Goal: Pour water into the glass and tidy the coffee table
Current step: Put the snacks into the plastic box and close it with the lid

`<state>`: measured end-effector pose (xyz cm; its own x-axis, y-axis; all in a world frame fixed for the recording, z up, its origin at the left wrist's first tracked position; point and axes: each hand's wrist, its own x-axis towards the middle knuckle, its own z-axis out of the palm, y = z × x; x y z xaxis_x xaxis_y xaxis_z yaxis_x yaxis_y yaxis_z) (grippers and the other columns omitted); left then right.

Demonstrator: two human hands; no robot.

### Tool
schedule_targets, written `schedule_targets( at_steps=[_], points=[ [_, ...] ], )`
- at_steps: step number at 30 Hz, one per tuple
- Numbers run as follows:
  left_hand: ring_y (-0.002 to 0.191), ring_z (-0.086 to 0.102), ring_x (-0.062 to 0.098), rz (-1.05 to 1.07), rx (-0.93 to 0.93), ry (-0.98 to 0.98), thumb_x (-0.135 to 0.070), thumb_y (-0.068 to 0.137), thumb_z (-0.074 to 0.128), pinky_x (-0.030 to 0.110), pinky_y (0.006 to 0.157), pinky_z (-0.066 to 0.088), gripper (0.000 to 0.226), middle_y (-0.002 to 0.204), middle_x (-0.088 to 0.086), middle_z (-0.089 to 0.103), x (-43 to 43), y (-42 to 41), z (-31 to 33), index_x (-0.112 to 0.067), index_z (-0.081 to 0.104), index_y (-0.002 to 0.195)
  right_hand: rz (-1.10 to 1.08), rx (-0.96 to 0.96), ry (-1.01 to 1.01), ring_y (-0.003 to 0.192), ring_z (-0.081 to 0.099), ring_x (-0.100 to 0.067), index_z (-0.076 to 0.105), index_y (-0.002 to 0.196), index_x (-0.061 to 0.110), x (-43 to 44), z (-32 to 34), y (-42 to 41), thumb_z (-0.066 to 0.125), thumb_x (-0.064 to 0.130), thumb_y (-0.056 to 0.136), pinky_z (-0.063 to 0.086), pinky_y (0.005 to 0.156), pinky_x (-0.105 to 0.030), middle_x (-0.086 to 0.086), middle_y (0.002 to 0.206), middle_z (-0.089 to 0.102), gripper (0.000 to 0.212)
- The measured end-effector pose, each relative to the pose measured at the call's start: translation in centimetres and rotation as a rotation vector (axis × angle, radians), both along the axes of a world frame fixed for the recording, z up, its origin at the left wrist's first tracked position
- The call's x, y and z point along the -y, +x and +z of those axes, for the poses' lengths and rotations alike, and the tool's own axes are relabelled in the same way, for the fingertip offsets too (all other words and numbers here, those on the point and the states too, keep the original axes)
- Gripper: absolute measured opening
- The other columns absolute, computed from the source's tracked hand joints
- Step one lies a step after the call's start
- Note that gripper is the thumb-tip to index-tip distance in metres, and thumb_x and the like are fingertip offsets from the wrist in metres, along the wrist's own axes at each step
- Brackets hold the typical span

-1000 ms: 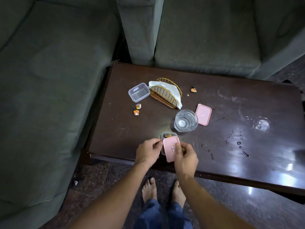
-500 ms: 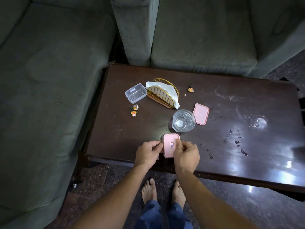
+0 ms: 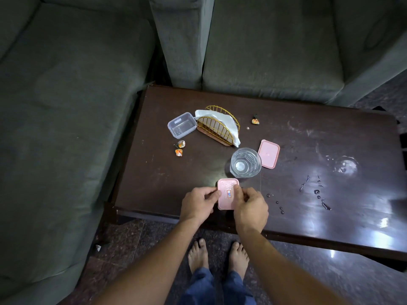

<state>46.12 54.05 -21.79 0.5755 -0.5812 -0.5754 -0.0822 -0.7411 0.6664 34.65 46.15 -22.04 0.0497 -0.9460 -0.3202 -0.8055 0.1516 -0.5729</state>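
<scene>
Pinching from both sides: your left hand (image 3: pixel 198 203) has its thumb and curled fingers on the left edge of the pink-lidded box (image 3: pixel 228 193). Your right hand (image 3: pixel 250 208) curls round the right edge, thumb laid on the lid beside the small printed label. The box sits on the coffee table (image 3: pixel 154 172), close to the near edge, with the lid flat over it. The body under the lid is almost wholly hidden.

Just beyond the box, near but apart: the glass (image 3: pixel 245 162), upright and clear. From above you cannot tell how full it is. At its right rim lies a loose pink lid (image 3: pixel 268 154), flat on the table; touching or just beside, you cannot tell.

Farther back, left of centre: a gold wire napkin holder (image 3: pixel 217 130) with a white napkin (image 3: pixel 222 118) draped over it. At its left end stands an open-topped clear box (image 3: pixel 182 125). A pair of wrapped candies (image 3: pixel 181 144) lies in front of that box, close together. A third candy (image 3: pixel 255 121) lies right of the holder, well apart from the pair.

Right of your right hand: water droplets (image 3: pixel 317 191) scattered on the tabletop, and farther right a wet ring (image 3: pixel 344 166).

A grey-green sofa (image 3: pixel 66 106) runs along the table's left side, with a second seat behind the far edge. Your bare feet (image 3: pixel 198 254) stand on dark floor below the near edge.
</scene>
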Motion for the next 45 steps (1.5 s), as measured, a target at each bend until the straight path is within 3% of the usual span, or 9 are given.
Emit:
schedule_targets(
  at_steps=[6, 10, 16, 22, 28, 32, 35, 39, 45],
  points=[
    [0.051, 0.068, 0.002, 0.025, -0.016, 0.067, -0.047, 0.091, 0.069, 0.013, 0.05, 0.041, 0.022, 0.064, -0.008, 0.074, 0.5, 0.2, 0.1, -0.029, 0.08, 0.097, -0.071, 0.09, 0.172, 0.082, 0.065, -0.027, 0.069, 0.078, 0.021, 0.7, 0.1, -0.2, 0.066, 0.051, 0.093, 0.042, 0.072, -0.031, 0.002, 0.078, 0.07, 0.034],
    [0.045, 0.065, 0.003, 0.063, -0.038, 0.111, -0.046, 0.091, 0.071, 0.018, 0.05, 0.044, 0.023, 0.055, -0.008, 0.069, 0.8, 0.1, 0.1, -0.025, 0.079, 0.089, -0.098, 0.142, 0.286, 0.071, 0.068, -0.027, 0.064, 0.064, 0.017, 1.5, -0.2, -0.6, 0.071, 0.052, 0.089, 0.056, 0.075, -0.036, 0.0, 0.064, 0.069, 0.043],
    [0.051, 0.07, 0.007, 0.09, -0.072, 0.148, -0.041, 0.09, 0.073, 0.024, 0.05, 0.057, 0.02, 0.068, -0.005, 0.075, 1.3, 0.2, 0.0, -0.022, 0.077, 0.084, -0.096, 0.144, 0.315, 0.063, 0.072, -0.029, 0.064, 0.061, 0.017, 1.9, -0.3, -0.4, 0.074, 0.055, 0.083, 0.062, 0.072, -0.047, 0.0, 0.061, 0.071, 0.045],
    [0.055, 0.073, 0.011, 0.127, -0.073, 0.138, -0.036, 0.091, 0.073, 0.037, 0.056, 0.064, 0.019, 0.068, 0.0, 0.076, 1.5, -0.1, 0.0, -0.02, 0.075, 0.081, -0.083, 0.173, 0.305, 0.061, 0.071, -0.03, 0.063, 0.06, 0.016, 1.8, -0.6, -0.6, 0.073, 0.059, 0.078, 0.062, 0.071, -0.047, 0.0, 0.058, 0.07, 0.048],
    [0.058, 0.074, 0.011, 0.189, -0.069, 0.103, -0.036, 0.091, 0.073, 0.037, 0.056, 0.064, 0.021, 0.069, 0.002, 0.076, 1.3, -0.8, 0.0, -0.019, 0.074, 0.079, 0.077, 0.241, 0.267, 0.063, 0.067, -0.019, 0.063, 0.063, 0.021, 2.2, -0.9, -1.6, 0.076, 0.044, 0.088, 0.053, 0.069, -0.029, 0.002, 0.062, 0.07, 0.036],
    [0.061, 0.075, 0.015, 0.216, -0.048, 0.091, -0.034, 0.093, 0.073, 0.038, 0.056, 0.064, 0.022, 0.069, 0.005, 0.075, 1.4, -1.3, 0.5, -0.017, 0.074, 0.079, 0.231, 0.351, 0.41, 0.065, 0.069, -0.021, 0.073, 0.082, 0.025, 3.6, -1.3, -2.4, 0.08, 0.023, 0.088, 0.061, 0.069, -0.038, -0.003, 0.079, 0.077, 0.01],
    [0.063, 0.075, 0.015, 0.215, -0.048, 0.103, -0.032, 0.094, 0.072, 0.037, 0.057, 0.065, 0.02, 0.072, 0.005, 0.075, 1.6, -1.4, 0.9, -0.017, 0.073, 0.081, 0.289, 0.376, 0.504, 0.076, 0.068, -0.024, 0.074, 0.087, 0.028, 3.8, -1.5, -3.2, 0.079, 0.008, 0.087, 0.061, 0.079, -0.044, -0.011, 0.09, 0.078, 0.021],
    [0.068, 0.076, 0.015, 0.217, -0.064, 0.118, -0.032, 0.095, 0.07, 0.037, 0.058, 0.065, 0.02, 0.077, 0.006, 0.075, 1.7, -1.3, 0.6, -0.016, 0.072, 0.082, 0.33, 0.315, 0.46, 0.082, 0.074, -0.023, 0.075, 0.084, 0.043, 3.7, -2.5, -3.8, 0.081, 0.025, 0.081, 0.061, 0.086, -0.049, 0.004, 0.088, 0.077, 0.019],
    [0.07, 0.076, 0.019, 0.211, -0.061, 0.137, -0.029, 0.095, 0.07, 0.039, 0.056, 0.065, 0.021, 0.082, 0.007, 0.075, 2.1, -1.1, -0.3, -0.017, 0.07, 0.078, 0.333, 0.261, 0.42, 0.066, 0.068, -0.019, 0.067, 0.086, 0.033, 3.6, -1.6, -2.9, 0.076, 0.017, 0.09, 0.064, 0.065, -0.049, 0.004, 0.081, 0.07, 0.019]
  ],
)
